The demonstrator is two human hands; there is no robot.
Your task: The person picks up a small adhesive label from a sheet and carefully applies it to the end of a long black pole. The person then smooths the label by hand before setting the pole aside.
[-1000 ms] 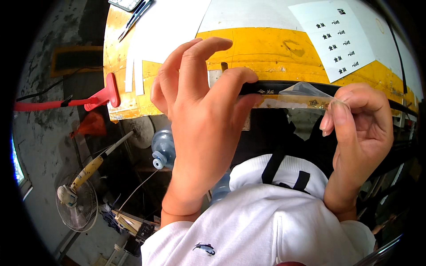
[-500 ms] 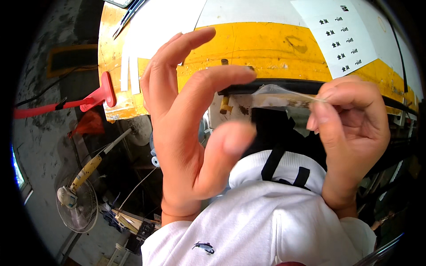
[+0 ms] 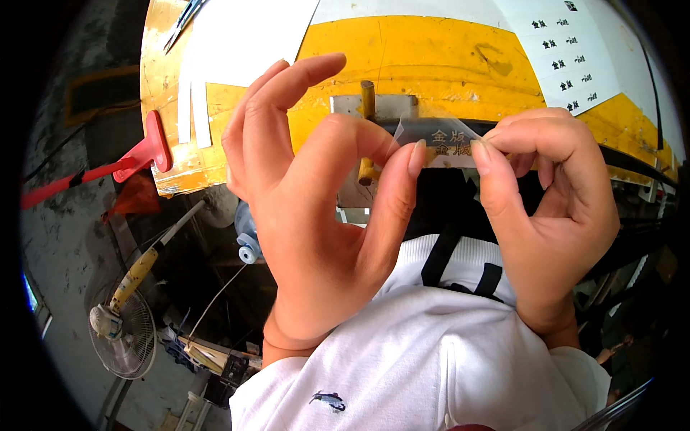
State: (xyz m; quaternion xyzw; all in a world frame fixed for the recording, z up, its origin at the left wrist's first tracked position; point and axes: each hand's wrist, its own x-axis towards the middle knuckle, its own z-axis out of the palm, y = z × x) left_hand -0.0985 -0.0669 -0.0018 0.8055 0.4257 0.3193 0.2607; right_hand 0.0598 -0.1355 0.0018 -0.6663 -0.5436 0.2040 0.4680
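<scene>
A small clear film [image 3: 449, 141] with gold lettering is stretched between my two hands in front of my chest. My left hand [image 3: 316, 187] pinches its left edge between thumb and forefinger, the other fingers raised and spread. At the opposite edge, thumb and fingertips of my right hand [image 3: 557, 179] grip the film. Behind the film lie a dark bar along the table edge and a metal plate [image 3: 392, 106] with an upright rusty rod [image 3: 367, 100].
The yellow worktable [image 3: 424, 54] carries white sheets, one a printed sheet [image 3: 568, 57] at right. Narrow paper strips [image 3: 192, 115] and blue-handled tweezers [image 3: 185, 21] lie at left. A red-handled tool [image 3: 144, 151] juts past the table's left edge. On the floor stands a fan [image 3: 122, 327].
My left thumb and forefinger have closed on the film's left edge. The film has turned from edge-on to flat, showing its lettering, and my right hand has shifted slightly left.
</scene>
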